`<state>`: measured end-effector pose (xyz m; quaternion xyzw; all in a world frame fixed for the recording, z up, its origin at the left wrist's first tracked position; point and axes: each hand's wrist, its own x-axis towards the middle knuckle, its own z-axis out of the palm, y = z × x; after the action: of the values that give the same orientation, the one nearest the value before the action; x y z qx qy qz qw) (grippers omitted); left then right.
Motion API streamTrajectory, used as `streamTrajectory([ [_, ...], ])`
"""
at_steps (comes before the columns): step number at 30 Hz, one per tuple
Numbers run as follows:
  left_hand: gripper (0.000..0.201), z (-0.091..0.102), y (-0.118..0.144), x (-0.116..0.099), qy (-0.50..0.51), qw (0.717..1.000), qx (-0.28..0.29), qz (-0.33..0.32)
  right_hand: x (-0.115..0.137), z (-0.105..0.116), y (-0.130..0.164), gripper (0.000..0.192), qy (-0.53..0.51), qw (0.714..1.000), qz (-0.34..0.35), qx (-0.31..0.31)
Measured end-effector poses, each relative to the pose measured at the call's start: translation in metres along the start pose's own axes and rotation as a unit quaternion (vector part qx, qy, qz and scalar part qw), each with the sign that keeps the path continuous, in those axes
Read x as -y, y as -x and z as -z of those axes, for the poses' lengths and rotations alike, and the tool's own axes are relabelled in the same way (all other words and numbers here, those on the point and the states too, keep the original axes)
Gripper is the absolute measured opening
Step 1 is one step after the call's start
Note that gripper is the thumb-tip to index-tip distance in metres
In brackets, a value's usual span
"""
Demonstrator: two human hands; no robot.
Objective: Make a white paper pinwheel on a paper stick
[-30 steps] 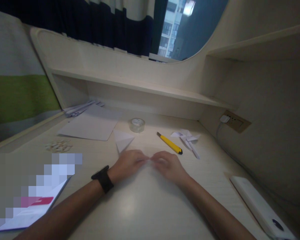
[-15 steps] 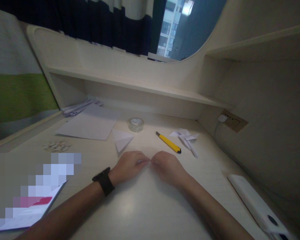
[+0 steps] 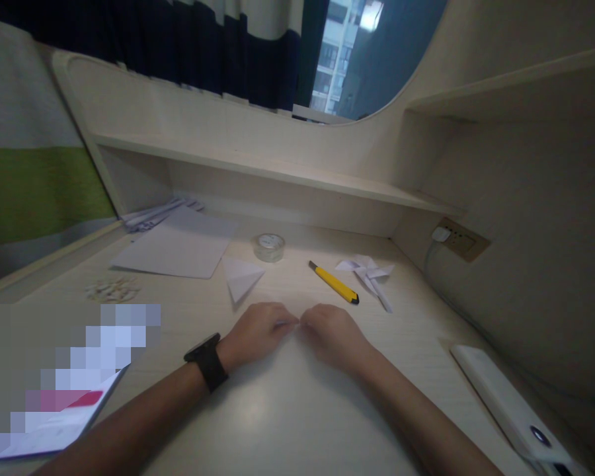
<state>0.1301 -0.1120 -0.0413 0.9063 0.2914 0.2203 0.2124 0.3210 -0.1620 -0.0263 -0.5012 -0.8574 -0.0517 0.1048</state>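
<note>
Hands met fingertip to fingertip low on the worktop [image 3: 287, 410], left hand [image 3: 255, 330] and right hand [image 3: 332, 332] curled and pinching something small, barely visible, between them, hardly shifted since a second ago, folded paper triangle [image 3: 242, 277] and yellow utility knife [image 3: 333, 282] just beyond.

The bench [image 3: 287, 410] is pale cream with a faint wood grain, and the shelf [image 3: 277, 173] above it matches. A black watch [image 3: 207, 361] bands the left wrist. The utility knife [image 3: 334, 282] is yellow with a black end. White paper sheet [image 3: 176, 248], white folded triangle [image 3: 242, 277], white pinwheel [image 3: 369, 272]. The tape roll [image 3: 268, 246] is clear. The curtain [image 3: 203, 46] carries navy and white bands; far left, a cloth [image 3: 34, 185] striped grey and green.
</note>
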Motion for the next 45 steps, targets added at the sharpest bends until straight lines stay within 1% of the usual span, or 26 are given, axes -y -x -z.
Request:
streamTrajectory([
  [4, 0.027, -0.003, 0.0, 0.003, -0.013, 1.0, 0.01, -0.006, 0.002, 0.0, 0.0, 0.008, 0.006, 1.0, -0.007, 0.023],
  [11, 0.026, -0.001, 0.0, 0.0, -0.013, 1.0, 0.006, -0.002, 0.003, -0.002, 0.0, 0.007, 0.014, 0.999, -0.013, 0.034],
  [16, 0.024, -0.002, 0.001, -0.002, -0.019, 0.999, -0.01, 0.025, 0.003, -0.002, 0.0, 0.006, -0.003, 0.999, -0.014, 0.038],
  [19, 0.025, -0.003, 0.001, -0.001, -0.007, 0.999, -0.009, 0.029, 0.003, -0.002, 0.0, 0.006, -0.013, 0.999, -0.015, 0.036],
  [22, 0.025, -0.002, 0.0, 0.001, 0.002, 1.0, -0.008, 0.021, 0.001, -0.003, 0.0, 0.008, -0.046, 0.998, -0.025, 0.021],
  [24, 0.023, -0.001, 0.0, 0.0, 0.01, 1.0, -0.012, 0.024, -0.001, -0.003, 0.0, 0.011, -0.096, 0.995, -0.038, -0.004],
  [28, 0.019, 0.0, 0.0, -0.001, 0.05, 0.997, -0.036, 0.047, -0.006, -0.004, 0.001, 0.013, -0.199, 0.976, -0.069, -0.058],
  [31, 0.023, 0.0, 0.001, 0.0, 0.087, 0.993, -0.053, 0.066, -0.007, -0.004, 0.001, 0.015, -0.233, 0.966, -0.073, -0.08],
  [33, 0.026, 0.0, 0.002, 0.001, 0.098, 0.991, -0.06, 0.069, -0.006, -0.004, 0.001, 0.023, -0.242, 0.964, -0.07, -0.087],
  [35, 0.026, 0.0, 0.002, 0.003, 0.104, 0.99, -0.063, 0.065, -0.004, -0.005, 0.001, 0.038, -0.25, 0.962, -0.069, -0.089],
  [36, 0.027, 0.0, 0.002, 0.004, 0.109, 0.99, -0.063, 0.065, -0.003, -0.006, 0.002, 0.043, -0.25, 0.961, -0.07, -0.092],
  [37, 0.027, 0.001, 0.002, 0.004, 0.114, 0.989, -0.064, 0.067, -0.002, -0.007, 0.002, 0.044, -0.244, 0.962, -0.069, -0.098],
  [38, 0.026, 0.001, 0.001, 0.005, 0.12, 0.988, -0.065, 0.07, -0.002, -0.008, 0.003, 0.039, -0.23, 0.965, -0.066, -0.104],
  [41, 0.025, 0.001, 0.0, 0.006, 0.14, 0.984, -0.074, 0.085, -0.005, -0.014, 0.003, 0.011, -0.153, 0.98, -0.037, -0.123],
  [42, 0.024, 0.0, 0.0, 0.007, 0.149, 0.981, -0.079, 0.091, -0.006, -0.016, 0.003, 0.008, -0.127, 0.983, -0.02, -0.128],
  [45, 0.022, -0.002, -0.002, 0.01, 0.179, 0.973, -0.085, 0.114, -0.009, -0.02, 0.003, 0.013, -0.083, 0.984, 0.039, -0.155],
])
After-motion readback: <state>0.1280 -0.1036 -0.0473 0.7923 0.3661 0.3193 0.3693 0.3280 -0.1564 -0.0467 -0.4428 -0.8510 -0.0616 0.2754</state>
